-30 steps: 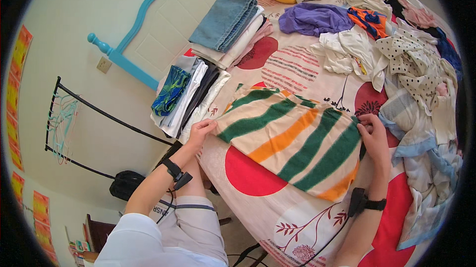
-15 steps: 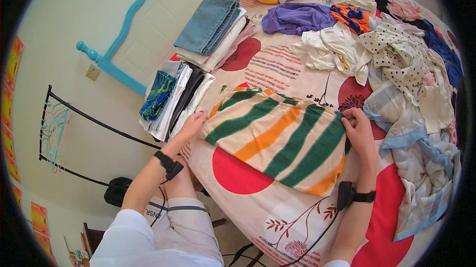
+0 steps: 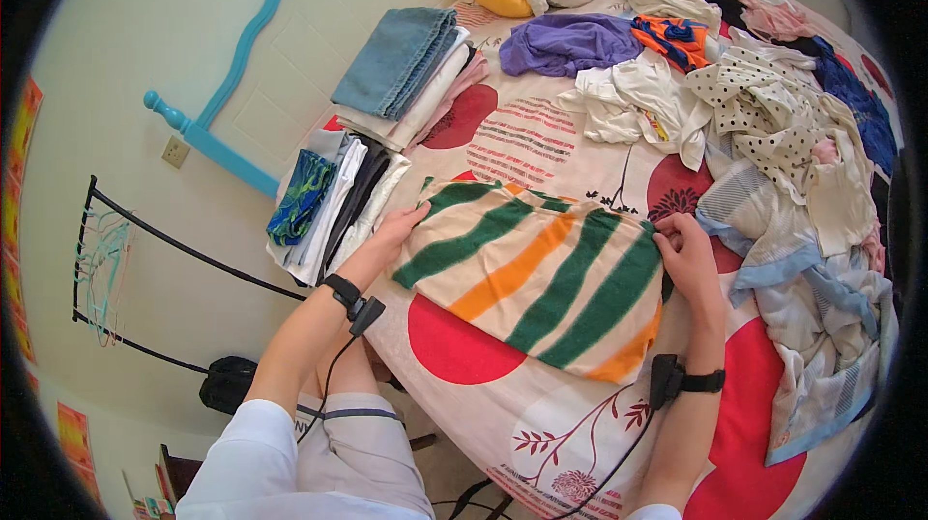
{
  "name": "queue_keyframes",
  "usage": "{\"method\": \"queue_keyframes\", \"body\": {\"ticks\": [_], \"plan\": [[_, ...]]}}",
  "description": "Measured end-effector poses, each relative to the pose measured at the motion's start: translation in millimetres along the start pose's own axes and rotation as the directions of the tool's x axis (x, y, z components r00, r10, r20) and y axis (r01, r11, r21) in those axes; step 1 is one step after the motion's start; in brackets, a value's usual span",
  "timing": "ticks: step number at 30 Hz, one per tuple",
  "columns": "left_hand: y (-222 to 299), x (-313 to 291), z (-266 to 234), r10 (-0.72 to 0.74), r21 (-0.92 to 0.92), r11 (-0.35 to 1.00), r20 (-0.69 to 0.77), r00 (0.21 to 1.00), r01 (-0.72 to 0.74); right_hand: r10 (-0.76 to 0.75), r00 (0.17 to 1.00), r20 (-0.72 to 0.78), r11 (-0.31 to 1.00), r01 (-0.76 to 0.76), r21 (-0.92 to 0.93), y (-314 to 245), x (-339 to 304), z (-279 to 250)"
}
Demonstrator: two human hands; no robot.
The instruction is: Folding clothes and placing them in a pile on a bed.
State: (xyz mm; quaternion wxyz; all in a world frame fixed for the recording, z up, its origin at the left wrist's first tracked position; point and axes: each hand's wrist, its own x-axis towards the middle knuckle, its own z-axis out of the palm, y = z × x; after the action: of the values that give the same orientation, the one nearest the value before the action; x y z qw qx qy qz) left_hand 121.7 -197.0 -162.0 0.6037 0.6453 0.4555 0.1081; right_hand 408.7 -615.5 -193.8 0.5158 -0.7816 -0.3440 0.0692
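A folded striped top in cream, green and orange lies across the bed in front of me, wider than it is deep. My left hand has its fingers closed on the top's left edge, near the upper corner. At the opposite upper corner, my right hand pinches the cloth between thumb and fingers. The fabric lies nearly flat, with soft creases along its far edge. Each wrist wears a black strap with a small device and a cable.
Folded clothes stand left, jeans topping one stack and a blue-green patterned garment another. Loose clothes heap right, with a polka-dot garment and a purple one. A blue headboard post and hanger rack stand left.
My left hand has moved up and right, from just beside the top onto its left edge, and grips it. My right hand still pinches the right corner. The view has shifted slightly.
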Motion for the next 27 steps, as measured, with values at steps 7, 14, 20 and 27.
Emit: {"method": "queue_keyframes", "body": {"ticks": [7,14,20,27], "plan": [[-23,-5,-39,0.150,0.314,0.946,-0.214,0.965,-0.077,0.000,1.000,-0.021,1.000,0.000,0.018,-2,-1,-3],[-37,-53,-70,0.069,0.366,0.930,-0.061,0.996,-0.042,-0.058,0.998,-0.033,0.998,0.058,0.009,-5,5,6],[-21,-82,-19,0.109,0.711,0.703,-0.151,0.982,0.031,0.018,1.000,-0.025,0.995,-0.020,-0.100,2,-8,-6],[-90,-54,-76,0.380,0.647,0.761,-0.377,0.845,-0.053,0.016,0.994,-0.107,1.000,-0.018,-0.019,3,1,9]]}}
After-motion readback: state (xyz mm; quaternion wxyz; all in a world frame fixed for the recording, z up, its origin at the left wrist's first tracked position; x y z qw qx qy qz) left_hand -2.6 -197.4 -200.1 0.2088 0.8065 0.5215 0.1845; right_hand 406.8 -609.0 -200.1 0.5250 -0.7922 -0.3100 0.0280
